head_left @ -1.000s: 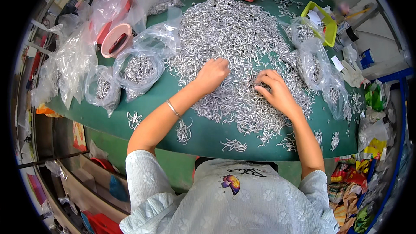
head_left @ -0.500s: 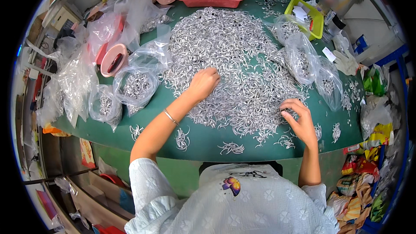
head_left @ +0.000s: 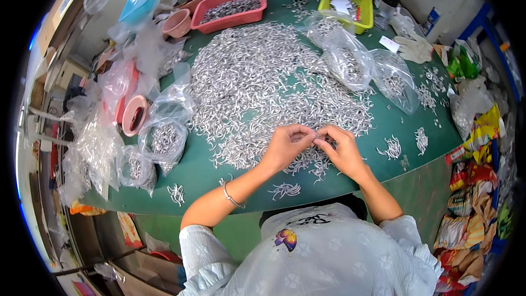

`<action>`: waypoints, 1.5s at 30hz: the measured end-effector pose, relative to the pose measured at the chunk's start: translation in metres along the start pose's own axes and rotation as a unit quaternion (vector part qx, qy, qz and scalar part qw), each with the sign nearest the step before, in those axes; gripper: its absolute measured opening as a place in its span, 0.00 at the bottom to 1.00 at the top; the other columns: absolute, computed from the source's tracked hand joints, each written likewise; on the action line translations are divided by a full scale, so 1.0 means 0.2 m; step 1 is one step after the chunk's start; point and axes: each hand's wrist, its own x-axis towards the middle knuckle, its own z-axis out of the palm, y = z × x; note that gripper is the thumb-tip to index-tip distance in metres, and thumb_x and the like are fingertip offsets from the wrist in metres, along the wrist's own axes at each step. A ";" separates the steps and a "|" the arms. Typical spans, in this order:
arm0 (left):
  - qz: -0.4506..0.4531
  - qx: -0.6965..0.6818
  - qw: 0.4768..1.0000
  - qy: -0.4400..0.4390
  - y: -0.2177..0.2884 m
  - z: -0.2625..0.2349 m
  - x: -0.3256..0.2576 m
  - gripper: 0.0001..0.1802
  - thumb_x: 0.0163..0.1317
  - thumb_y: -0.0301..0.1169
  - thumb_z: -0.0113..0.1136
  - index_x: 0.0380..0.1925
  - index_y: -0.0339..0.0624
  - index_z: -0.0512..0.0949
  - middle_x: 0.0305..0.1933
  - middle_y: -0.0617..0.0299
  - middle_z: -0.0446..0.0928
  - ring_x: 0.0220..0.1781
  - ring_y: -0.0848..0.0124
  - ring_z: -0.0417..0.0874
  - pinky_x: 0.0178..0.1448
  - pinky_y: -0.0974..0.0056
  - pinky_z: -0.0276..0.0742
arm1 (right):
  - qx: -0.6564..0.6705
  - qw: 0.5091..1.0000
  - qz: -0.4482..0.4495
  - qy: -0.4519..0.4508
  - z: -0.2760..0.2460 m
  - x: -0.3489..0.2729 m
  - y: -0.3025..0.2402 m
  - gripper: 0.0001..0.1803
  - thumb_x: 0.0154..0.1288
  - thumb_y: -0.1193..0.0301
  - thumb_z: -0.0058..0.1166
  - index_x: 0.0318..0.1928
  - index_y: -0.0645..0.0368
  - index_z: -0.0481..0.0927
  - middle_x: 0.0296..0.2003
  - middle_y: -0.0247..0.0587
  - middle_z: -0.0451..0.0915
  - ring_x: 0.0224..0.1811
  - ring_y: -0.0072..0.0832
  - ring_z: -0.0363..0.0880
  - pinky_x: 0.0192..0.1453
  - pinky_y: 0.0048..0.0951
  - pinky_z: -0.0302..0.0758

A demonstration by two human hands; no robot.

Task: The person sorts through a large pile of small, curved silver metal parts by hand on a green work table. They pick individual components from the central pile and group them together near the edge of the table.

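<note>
A wide heap of small curved silver metal pieces (head_left: 241, 82) covers the middle of the green table (head_left: 394, 126). At the heap's near edge my left hand (head_left: 286, 147) and my right hand (head_left: 342, 152) meet, fingertips touching. Each is closed in a pinch. Whatever sits between the fingertips is too small to make out. Just in front of my hands, by the table's near edge, lies a little separate pile of the same pieces (head_left: 285, 190).
Clear bags of pieces (head_left: 164, 140) stand left of the heap, beside a pink bowl (head_left: 135, 115). More filled bags (head_left: 346, 66) lie on its right. At the back are a pink tray (head_left: 230, 21) and a yellow-green basket (head_left: 365, 13). A white glove (head_left: 415, 47) rests at the right.
My left hand has come off the heap toward me and my right hand has moved left, so their fingertips now meet. The whole view has turned and shifted somewhat.
</note>
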 end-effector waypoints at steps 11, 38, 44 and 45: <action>0.232 0.421 0.877 0.009 -0.07 0.18 0.15 0.23 0.56 0.25 0.66 0.54 0.39 0.75 0.58 0.53 0.74 0.60 0.54 0.73 0.62 0.52 0.68 | -0.145 0.953 0.088 0.252 -0.58 -0.25 0.25 0.07 0.65 0.73 0.55 0.38 0.65 0.79 0.32 0.53 0.81 0.33 0.44 0.82 0.38 0.36 0.75; 0.183 0.609 0.769 0.070 -0.19 -0.18 0.24 0.19 0.64 0.33 0.57 0.55 0.47 0.74 0.59 0.60 0.72 0.64 0.57 0.69 0.70 0.40 0.58 | -0.252 0.961 -0.110 -0.036 -0.40 0.00 0.23 0.22 0.55 0.78 0.61 0.52 0.60 0.76 0.52 0.44 0.73 0.58 0.44 0.70 0.63 0.40 0.67; 0.184 0.610 0.752 0.168 -0.24 -0.36 0.25 0.15 0.62 0.26 0.56 0.49 0.46 0.79 0.59 0.59 0.73 0.61 0.53 0.70 0.66 0.47 0.62 | -0.368 0.927 -0.070 -0.026 -0.34 0.00 0.25 0.13 0.52 0.71 0.66 0.36 0.60 0.77 0.37 0.41 0.72 0.45 0.40 0.71 0.48 0.39 0.66; 0.178 0.592 0.765 0.180 -0.24 -0.38 0.23 0.15 0.61 0.25 0.56 0.49 0.46 0.79 0.59 0.58 0.73 0.61 0.53 0.71 0.66 0.48 0.63 | -0.382 0.921 -0.074 -0.032 -0.33 -0.01 0.27 0.12 0.52 0.71 0.66 0.35 0.60 0.77 0.37 0.41 0.72 0.44 0.40 0.71 0.47 0.38 0.66</action>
